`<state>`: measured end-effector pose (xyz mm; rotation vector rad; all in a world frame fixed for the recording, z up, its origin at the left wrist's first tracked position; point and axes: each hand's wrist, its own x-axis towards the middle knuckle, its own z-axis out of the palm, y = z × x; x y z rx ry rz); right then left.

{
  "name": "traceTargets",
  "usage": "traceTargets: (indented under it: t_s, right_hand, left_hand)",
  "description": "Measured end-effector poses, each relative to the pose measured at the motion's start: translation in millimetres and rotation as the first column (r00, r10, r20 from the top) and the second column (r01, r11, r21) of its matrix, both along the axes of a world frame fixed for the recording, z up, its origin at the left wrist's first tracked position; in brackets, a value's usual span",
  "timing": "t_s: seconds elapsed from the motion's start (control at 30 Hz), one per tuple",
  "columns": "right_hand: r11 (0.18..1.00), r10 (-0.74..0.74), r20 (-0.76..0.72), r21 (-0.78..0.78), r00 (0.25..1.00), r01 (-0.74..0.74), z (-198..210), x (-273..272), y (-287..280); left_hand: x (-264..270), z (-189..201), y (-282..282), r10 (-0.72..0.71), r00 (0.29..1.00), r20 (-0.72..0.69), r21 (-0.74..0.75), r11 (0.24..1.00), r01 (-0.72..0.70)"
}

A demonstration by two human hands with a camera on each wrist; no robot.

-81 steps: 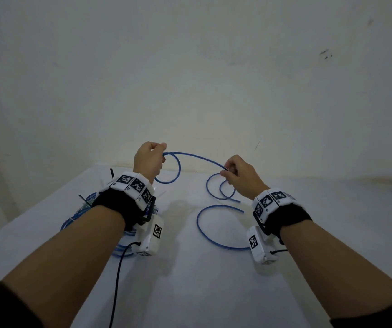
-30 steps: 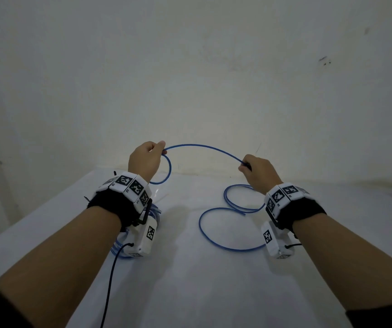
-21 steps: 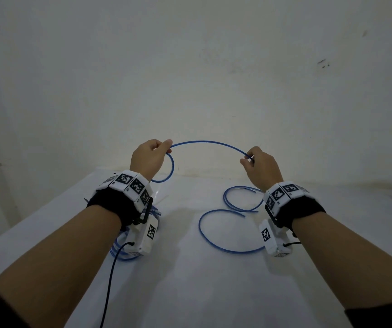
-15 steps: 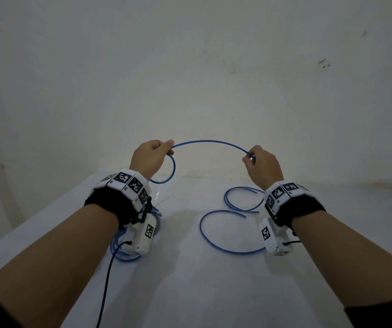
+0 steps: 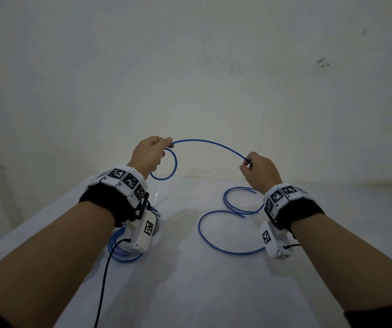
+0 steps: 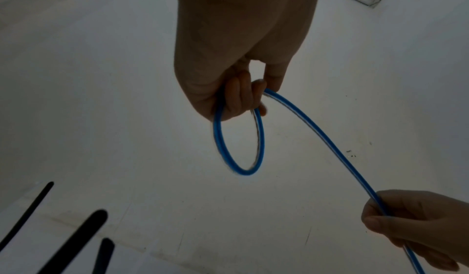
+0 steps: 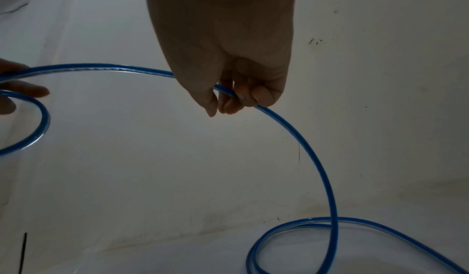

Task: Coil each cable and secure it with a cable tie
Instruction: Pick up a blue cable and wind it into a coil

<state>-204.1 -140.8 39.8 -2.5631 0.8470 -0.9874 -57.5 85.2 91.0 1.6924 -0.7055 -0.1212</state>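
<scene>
A thin blue cable [image 5: 208,143] arcs in the air between my two hands above the white table [image 5: 190,292]. My left hand [image 5: 150,153] grips one small hanging loop [image 6: 238,142] of it with curled fingers. My right hand [image 5: 257,170] pinches the cable [image 7: 299,138] farther along. From there the cable drops to the table and lies in loose curves [image 5: 216,233]. Black cable ties [image 6: 73,242] show at the lower left of the left wrist view.
A coiled bundle of blue cable [image 5: 124,247] lies on the table under my left wrist. A plain white wall [image 5: 190,79] rises just behind the table's far edge. A black cord [image 5: 102,285] hangs from the left wrist camera.
My hands have drawn apart and risen a little, so the stretch of cable between them is longer and arches higher. The left hand's loop hangs as before.
</scene>
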Motion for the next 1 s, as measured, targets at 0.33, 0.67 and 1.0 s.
traceTargets:
  t_s: [0.33,0.67,1.0]
  right_hand:
    - [0.998,-0.022,0.025,-0.05,0.999,0.023,6.9,3.6,-3.8]
    - [0.999,0.022,-0.008,-0.03,1.0,-0.023,3.7,0.8,-4.2]
    - [0.997,0.073,-0.046,-0.01,0.996,-0.074,9.7,9.5,2.2]
  left_hand:
    - [-1.9,13.3,1.5,-0.119,0.988,-0.101,0.255,0.956,0.141]
    - [-8.0,18.9,-2.9,-0.204,0.971,-0.122,-0.039,0.979,0.201]
    - [-1.7,25.5,0.7,-0.073,0.997,0.005,0.063,0.995,0.072]
